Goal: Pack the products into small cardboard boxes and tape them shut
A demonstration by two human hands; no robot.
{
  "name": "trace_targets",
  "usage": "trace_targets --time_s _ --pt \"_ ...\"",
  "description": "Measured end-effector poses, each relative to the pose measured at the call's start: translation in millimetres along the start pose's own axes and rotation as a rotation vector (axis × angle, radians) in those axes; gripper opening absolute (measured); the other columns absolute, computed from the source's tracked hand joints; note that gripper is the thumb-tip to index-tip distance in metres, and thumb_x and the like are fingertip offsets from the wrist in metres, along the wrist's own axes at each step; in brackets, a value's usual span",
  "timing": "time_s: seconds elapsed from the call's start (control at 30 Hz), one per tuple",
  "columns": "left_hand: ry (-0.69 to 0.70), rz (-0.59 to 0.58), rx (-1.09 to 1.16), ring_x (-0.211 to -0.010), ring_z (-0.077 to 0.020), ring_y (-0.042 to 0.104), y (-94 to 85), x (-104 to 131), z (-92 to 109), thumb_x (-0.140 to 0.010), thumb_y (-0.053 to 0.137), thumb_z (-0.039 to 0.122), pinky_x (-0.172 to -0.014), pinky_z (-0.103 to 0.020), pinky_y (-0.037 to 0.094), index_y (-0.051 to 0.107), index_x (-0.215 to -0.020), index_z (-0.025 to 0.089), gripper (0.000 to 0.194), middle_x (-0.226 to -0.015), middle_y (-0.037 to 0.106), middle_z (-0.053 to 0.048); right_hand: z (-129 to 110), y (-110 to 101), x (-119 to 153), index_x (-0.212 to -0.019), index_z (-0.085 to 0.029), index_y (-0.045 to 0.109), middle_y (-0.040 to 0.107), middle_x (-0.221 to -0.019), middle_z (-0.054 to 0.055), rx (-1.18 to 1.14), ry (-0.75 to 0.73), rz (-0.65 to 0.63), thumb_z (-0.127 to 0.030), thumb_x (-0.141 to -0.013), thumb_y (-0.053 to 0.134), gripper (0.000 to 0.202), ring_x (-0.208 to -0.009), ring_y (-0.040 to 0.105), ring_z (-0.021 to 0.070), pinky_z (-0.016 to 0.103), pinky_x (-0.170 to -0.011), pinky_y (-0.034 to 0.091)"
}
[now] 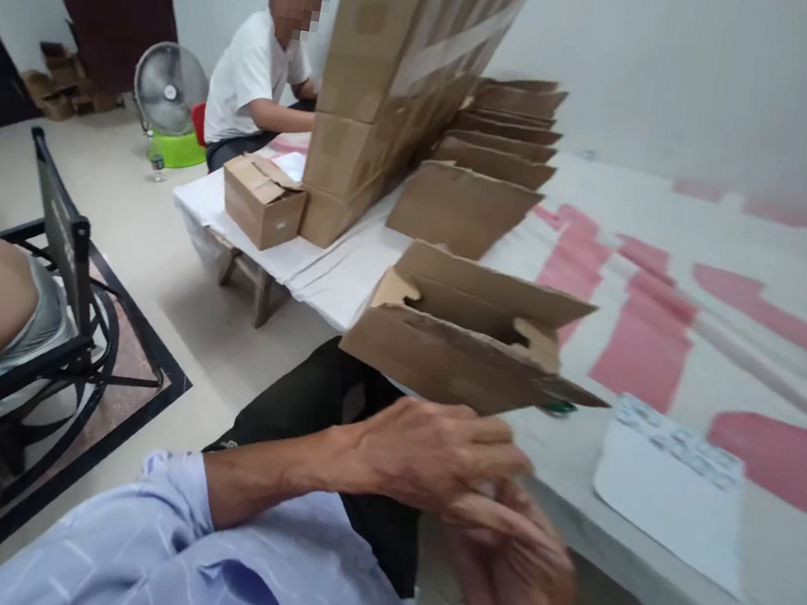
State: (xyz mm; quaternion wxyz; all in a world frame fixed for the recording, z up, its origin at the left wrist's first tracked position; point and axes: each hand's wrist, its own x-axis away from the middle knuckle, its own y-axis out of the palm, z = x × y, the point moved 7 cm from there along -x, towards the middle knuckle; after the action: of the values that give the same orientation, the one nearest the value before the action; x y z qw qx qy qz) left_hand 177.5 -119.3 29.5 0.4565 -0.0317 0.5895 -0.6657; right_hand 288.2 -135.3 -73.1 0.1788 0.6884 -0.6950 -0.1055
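My left hand [426, 453] and my right hand [522, 573] meet in front of my body, near the table's edge. Their fingers are bent and pressed together; whatever lies between them, if anything, is hidden. Just beyond stands an open cardboard box [456, 356] with its flaps raised. By its right corner lies a small green item [559, 408], too blurred to name. To the right of my hands is a white sheet [668, 509] with a band of small bluish printed marks along its far edge.
Several open cartons [464, 200] run in a row behind the nearest box. Left of them rises a stack of taped cartons [347, 143], beside a small carton [263, 203]. A co-worker [255, 78] sits beyond. A fan [169, 91] and a folding chair [64, 242] stand left.
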Motion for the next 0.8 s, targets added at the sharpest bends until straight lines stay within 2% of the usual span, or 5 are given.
trace_targets --time_s 0.23,0.33,0.43,0.6,0.8 --pt "0.173 0.063 -0.033 -0.064 -0.0153 0.061 -26.6 3.7 -4.9 -0.108 0.056 0.055 -0.056 -0.026 0.046 0.062 -0.088 0.020 0.040 -0.078 0.063 -0.002 -20.5 44.8 9.0 -0.082 -0.017 0.071 0.076 -0.076 0.006 -0.179 0.198 -0.234 -0.074 -0.083 0.081 0.058 -0.071 0.072 0.0184 0.032 -0.072 0.062" --pt "0.275 0.045 -0.061 -0.066 -0.0162 0.065 -14.3 -18.4 -17.3 -0.109 0.058 0.041 -0.056 -0.025 0.046 0.063 -0.093 0.021 0.026 -0.082 0.066 -0.003 -33.4 30.4 -11.2 -0.090 -0.013 0.073 0.079 -0.082 0.010 -0.201 0.214 -0.319 -0.078 -0.079 0.082 0.066 -0.076 0.074 0.0180 0.030 -0.073 0.060" --pt "0.306 -0.027 -0.022 -0.075 -0.0197 0.073 6.2 -40.8 -10.4 -0.106 0.061 0.039 -0.060 -0.026 0.053 0.064 -0.116 0.021 0.020 -0.093 0.072 -0.005 -44.2 0.9 -19.4 -0.090 -0.013 0.075 0.077 -0.081 0.005 -0.148 0.135 -0.249 -0.065 -0.070 0.095 0.059 -0.073 0.072 0.0141 0.025 -0.071 0.057" --pt "0.288 -0.091 0.043 -0.116 -0.0368 0.077 27.0 -70.1 11.7 -0.095 0.075 0.059 -0.088 -0.045 0.064 0.032 -0.164 0.020 0.090 -0.134 0.072 -0.021 -73.6 -54.0 -32.4 -0.093 -0.014 0.079 0.074 -0.075 0.000 0.096 -0.073 -0.099 -0.053 -0.078 0.088 0.042 -0.066 0.065 0.0120 0.025 -0.066 0.052" --pt "0.233 0.190 0.051 -0.135 -0.0376 0.066 -17.0 -60.8 10.7 -0.099 0.074 0.036 -0.107 -0.054 0.059 0.042 -0.162 0.024 0.072 -0.150 0.063 -0.022 -173.3 -193.0 -88.0 -0.098 -0.016 0.071 0.072 -0.073 0.001 0.588 -0.342 0.554 -0.050 -0.079 0.081 0.041 -0.064 0.063 0.0137 0.026 -0.062 0.053"
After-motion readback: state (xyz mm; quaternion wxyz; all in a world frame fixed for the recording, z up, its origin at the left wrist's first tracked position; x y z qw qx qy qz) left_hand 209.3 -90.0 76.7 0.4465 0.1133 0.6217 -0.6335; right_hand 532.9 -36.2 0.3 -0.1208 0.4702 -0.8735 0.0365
